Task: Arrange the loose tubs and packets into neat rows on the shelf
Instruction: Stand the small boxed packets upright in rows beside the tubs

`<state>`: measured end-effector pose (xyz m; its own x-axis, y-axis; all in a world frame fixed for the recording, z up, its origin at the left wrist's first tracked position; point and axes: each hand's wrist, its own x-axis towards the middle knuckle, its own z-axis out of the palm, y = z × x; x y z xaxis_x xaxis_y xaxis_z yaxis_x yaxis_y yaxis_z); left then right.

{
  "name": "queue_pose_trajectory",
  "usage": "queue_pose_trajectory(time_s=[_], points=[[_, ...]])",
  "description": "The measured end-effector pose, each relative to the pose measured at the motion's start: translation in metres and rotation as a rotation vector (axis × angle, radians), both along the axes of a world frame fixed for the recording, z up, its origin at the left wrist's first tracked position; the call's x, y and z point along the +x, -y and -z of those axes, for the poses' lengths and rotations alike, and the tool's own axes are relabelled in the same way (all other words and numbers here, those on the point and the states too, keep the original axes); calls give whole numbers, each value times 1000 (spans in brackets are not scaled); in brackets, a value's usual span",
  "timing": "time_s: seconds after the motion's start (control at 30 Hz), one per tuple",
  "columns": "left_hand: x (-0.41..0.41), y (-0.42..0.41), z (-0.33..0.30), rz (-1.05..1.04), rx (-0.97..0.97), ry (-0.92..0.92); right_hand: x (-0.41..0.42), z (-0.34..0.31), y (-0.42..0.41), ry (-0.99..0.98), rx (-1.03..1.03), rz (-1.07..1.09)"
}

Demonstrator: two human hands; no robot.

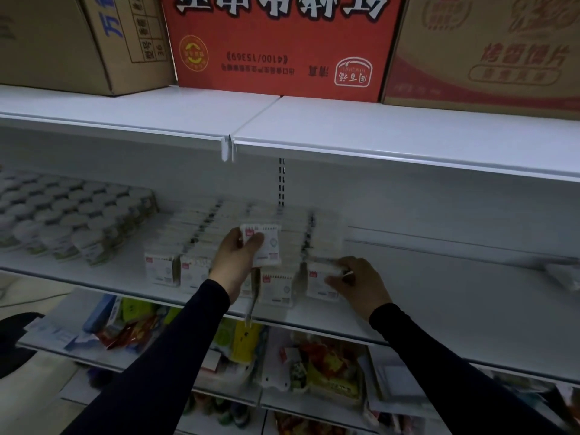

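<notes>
The left hand [233,262] holds a white packet [266,244] upright above the packet rows [238,246]. The right hand [357,282] grips another packet [323,279] on the shelf [439,296], partly covering it. The tubs [62,215] at left are blurred.

Both arms in dark sleeves reach up toward 12 o'clock, left hand [236,259] raised with fingers curled in a pinch, right hand [361,284] lower, probably gripping too.

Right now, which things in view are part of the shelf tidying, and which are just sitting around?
Part of the job:
- packet held up by the left hand
- front packet in the right hand grip
- rows of packets on the shelf
- tubs at left

Just sitting around:
- red carton and brown cartons on the top shelf
- snack bags on the lower shelf
</notes>
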<state>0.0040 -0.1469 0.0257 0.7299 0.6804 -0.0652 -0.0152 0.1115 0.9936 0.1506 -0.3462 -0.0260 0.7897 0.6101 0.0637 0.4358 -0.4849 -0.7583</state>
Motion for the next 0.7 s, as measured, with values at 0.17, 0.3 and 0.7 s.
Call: queue_pose_trajectory(time_s=[0.17, 0.3, 0.7], points=[[-4, -3, 11, 26, 6, -19, 4, 6, -15, 56, -22, 36], [-3, -11, 27, 45, -17, -3, 7, 8, -19, 52, -8, 54], [-2, 1, 12, 53, 0, -34, 9, 15, -20, 43, 45, 83]])
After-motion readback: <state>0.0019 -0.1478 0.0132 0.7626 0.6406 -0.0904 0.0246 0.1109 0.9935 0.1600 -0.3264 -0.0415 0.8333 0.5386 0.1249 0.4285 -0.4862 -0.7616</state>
